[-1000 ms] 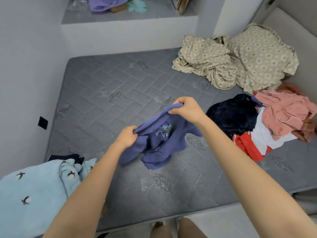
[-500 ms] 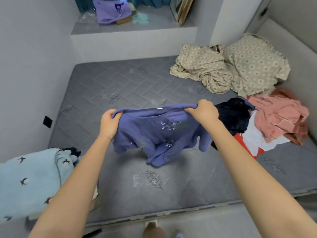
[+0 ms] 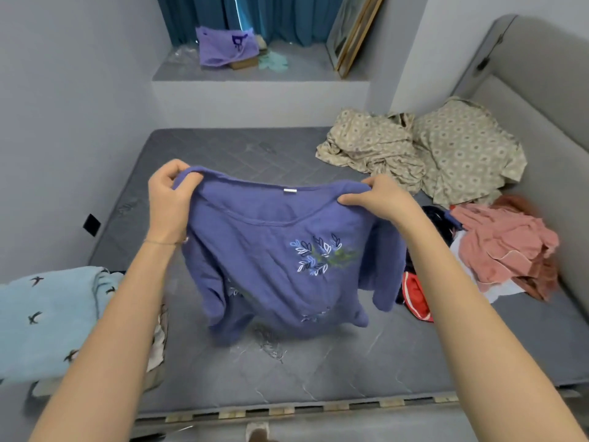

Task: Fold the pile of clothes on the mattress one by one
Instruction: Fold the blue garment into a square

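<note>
Grey mattress (image 3: 197,362) below, I've got the top (image 3: 274,260) held up spread, left hand (image 3: 169,193) and right hand (image 3: 382,197) each gripping a shoulder.

A purple embroidered top (image 3: 274,250) is hanging above the middle of the grey quilted mattress (image 3: 318,371). Beige patterned bedding (image 3: 414,154) is lying at its far-right corner, a pink-and-red clothes pile (image 3: 503,247) along its right edge, and a light-blue bird-print blanket (image 3: 47,320) at its near-left corner.

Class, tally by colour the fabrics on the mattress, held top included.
Purple embroidered knit top: 1
Beige patterned crumpled sheets: 2
Pink crumpled garment: 1
Rust-brown garment: 1
Navy fleecy garment: 1
Red-and-white garment: 1
Light blue bird-print blanket: 1
Total: 8
</note>
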